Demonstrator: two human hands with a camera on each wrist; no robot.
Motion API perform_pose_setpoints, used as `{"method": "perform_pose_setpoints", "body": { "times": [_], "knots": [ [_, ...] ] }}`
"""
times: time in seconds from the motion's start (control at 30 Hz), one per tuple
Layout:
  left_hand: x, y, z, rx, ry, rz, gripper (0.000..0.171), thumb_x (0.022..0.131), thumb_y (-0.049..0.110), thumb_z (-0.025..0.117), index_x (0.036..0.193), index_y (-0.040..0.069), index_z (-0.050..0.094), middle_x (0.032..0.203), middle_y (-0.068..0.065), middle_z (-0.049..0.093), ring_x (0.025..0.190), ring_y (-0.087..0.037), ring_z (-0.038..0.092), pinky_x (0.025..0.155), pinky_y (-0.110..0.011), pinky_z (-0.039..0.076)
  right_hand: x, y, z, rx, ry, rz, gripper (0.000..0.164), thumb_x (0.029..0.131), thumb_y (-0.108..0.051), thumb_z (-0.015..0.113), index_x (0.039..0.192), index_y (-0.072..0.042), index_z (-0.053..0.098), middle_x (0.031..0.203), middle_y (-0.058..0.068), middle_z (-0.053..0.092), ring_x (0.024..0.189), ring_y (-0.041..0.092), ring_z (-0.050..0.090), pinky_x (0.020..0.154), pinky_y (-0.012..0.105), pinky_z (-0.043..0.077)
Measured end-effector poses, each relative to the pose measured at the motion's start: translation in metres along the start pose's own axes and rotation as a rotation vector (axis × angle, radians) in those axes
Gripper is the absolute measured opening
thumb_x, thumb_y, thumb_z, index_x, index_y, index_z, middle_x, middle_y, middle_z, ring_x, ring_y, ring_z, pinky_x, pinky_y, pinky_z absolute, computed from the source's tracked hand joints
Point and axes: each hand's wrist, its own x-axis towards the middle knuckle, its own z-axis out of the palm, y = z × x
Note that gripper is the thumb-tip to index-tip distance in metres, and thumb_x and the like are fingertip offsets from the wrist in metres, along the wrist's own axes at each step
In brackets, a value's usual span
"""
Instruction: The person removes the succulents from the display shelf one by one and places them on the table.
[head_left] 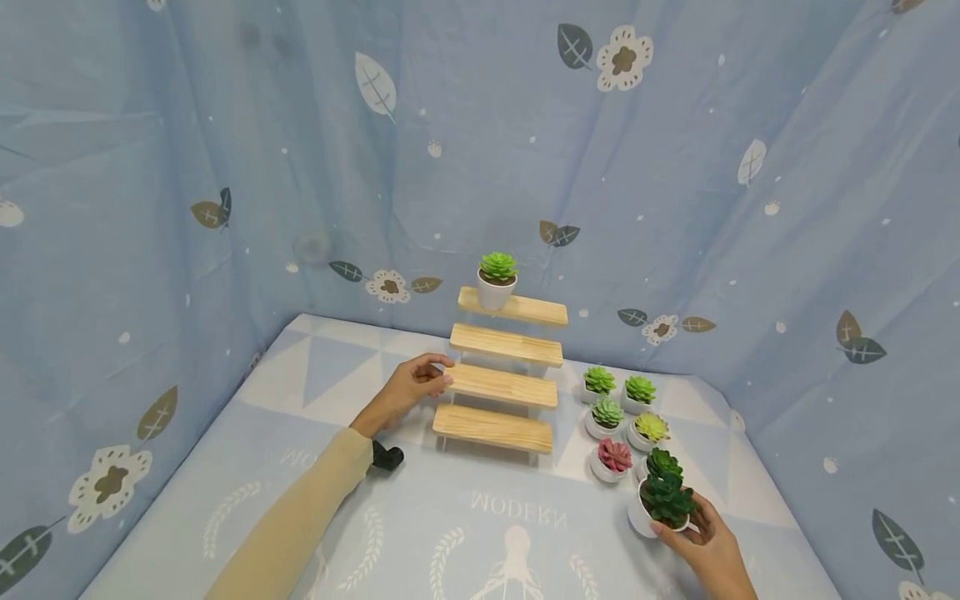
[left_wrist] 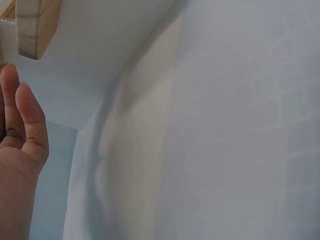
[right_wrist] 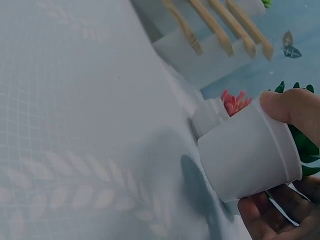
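Note:
My right hand (head_left: 708, 542) grips a white pot (right_wrist: 247, 150) holding a dark green succulent (head_left: 667, 500), thumb on the rim and fingers around the far side. A shadow falls on the cloth beside the pot in the right wrist view. At the left end of a four-step wooden shelf (head_left: 501, 387), my left hand (head_left: 411, 383) holds the edge of the third plank from the top between thumb and fingers. The left wrist view shows only part of that hand, close to a plank end (left_wrist: 35, 30). A bright green succulent in a white pot (head_left: 497, 292) stands on the top step.
Right of the shelf, several small potted succulents stand in two columns, including a red one (head_left: 614, 457), a yellow-green one (head_left: 650, 428) and a dark green one (head_left: 663, 463). A black object (head_left: 387, 456) shows by the left sleeve. Patterned curtains (head_left: 480, 150) surround the table.

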Motion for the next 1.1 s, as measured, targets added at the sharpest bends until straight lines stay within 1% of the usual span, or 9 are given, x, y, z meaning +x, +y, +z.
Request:
{"method": "perform_pose_setpoints", "body": {
  "times": [0.1,0.27,0.33,0.4,0.5,0.63,0.73,0.97,1.1],
  "knots": [
    [0.001,-0.001,-0.001,0.006,0.001,0.002,0.040,0.098,0.026,0.074,0.135,0.013,0.063,0.112,-0.018,0.066,0.103,-0.051,0.060,0.092,-0.064,0.050,0.000,0.003,-0.003,-0.019,0.009,0.008,0.115,0.087,-0.045,0.084,0.159,0.011,0.013,0.150,0.042,0.035,0.125,0.046,0.055,0.089,0.039,0.058],
    [0.000,0.001,-0.001,0.026,-0.005,-0.002,0.041,0.099,0.028,0.074,0.135,0.014,0.063,0.113,-0.016,0.066,0.103,-0.047,0.062,0.092,-0.063,0.051,0.002,0.007,-0.006,-0.013,0.010,0.034,0.118,0.086,-0.047,0.083,0.160,0.010,0.010,0.151,0.041,0.034,0.123,0.045,0.058,0.091,0.043,0.058],
    [-0.001,0.002,-0.001,0.029,-0.009,-0.003,0.040,0.099,0.029,0.073,0.135,0.015,0.063,0.114,-0.016,0.066,0.104,-0.047,0.062,0.092,-0.063,0.050,0.003,0.008,-0.007,-0.010,0.011,0.037,0.119,0.086,-0.047,0.083,0.159,0.011,0.009,0.150,0.042,0.034,0.124,0.048,0.056,0.092,0.045,0.057],
    [0.000,0.002,-0.001,0.032,-0.010,-0.002,0.040,0.099,0.029,0.073,0.135,0.015,0.062,0.114,-0.016,0.066,0.104,-0.048,0.061,0.092,-0.063,0.050,0.004,0.009,-0.008,-0.012,0.019,0.042,0.120,0.086,-0.047,0.084,0.159,0.011,0.008,0.150,0.043,0.033,0.126,0.050,0.054,0.092,0.045,0.057],
    [0.001,0.002,-0.001,0.031,-0.011,-0.001,0.040,0.100,0.028,0.072,0.136,0.014,0.062,0.115,-0.016,0.066,0.105,-0.047,0.061,0.092,-0.063,0.050,0.005,0.010,-0.010,-0.012,0.026,0.049,0.123,0.086,-0.047,0.084,0.159,0.012,0.004,0.150,0.044,0.030,0.130,0.054,0.048,0.094,0.047,0.056],
    [0.001,0.002,-0.001,0.030,-0.011,0.001,0.041,0.100,0.026,0.072,0.137,0.012,0.061,0.115,-0.019,0.065,0.105,-0.047,0.061,0.093,-0.065,0.049,0.006,0.012,-0.011,-0.017,0.039,0.066,0.125,0.086,-0.047,0.084,0.159,0.012,0.001,0.152,0.045,0.026,0.132,0.056,0.044,0.098,0.051,0.053],
    [0.001,0.001,-0.002,0.033,-0.010,0.003,0.041,0.100,0.025,0.071,0.138,0.010,0.061,0.115,-0.020,0.064,0.104,-0.047,0.060,0.093,-0.067,0.048,0.006,0.014,-0.011,-0.021,0.053,0.072,0.125,0.085,-0.047,0.084,0.159,0.011,0.002,0.153,0.044,0.026,0.132,0.055,0.044,0.100,0.053,0.052],
    [0.001,0.000,-0.001,0.030,-0.002,-0.008,0.039,0.100,0.027,0.072,0.135,0.015,0.062,0.114,-0.015,0.066,0.098,-0.033,0.064,0.092,-0.064,0.049,0.008,0.020,-0.012,-0.007,0.053,0.076,0.125,0.084,-0.048,0.084,0.160,0.011,0.004,0.154,0.043,0.026,0.134,0.056,0.042,0.100,0.053,0.052],
    [0.001,0.000,-0.001,0.027,-0.004,-0.004,0.038,0.100,0.027,0.072,0.135,0.015,0.063,0.112,-0.015,0.065,0.097,-0.032,0.063,0.092,-0.064,0.049,0.009,0.022,-0.013,-0.007,0.053,0.087,0.126,0.084,-0.048,0.085,0.159,0.011,0.003,0.153,0.044,0.026,0.134,0.057,0.042,0.101,0.055,0.051]
  ]
}}
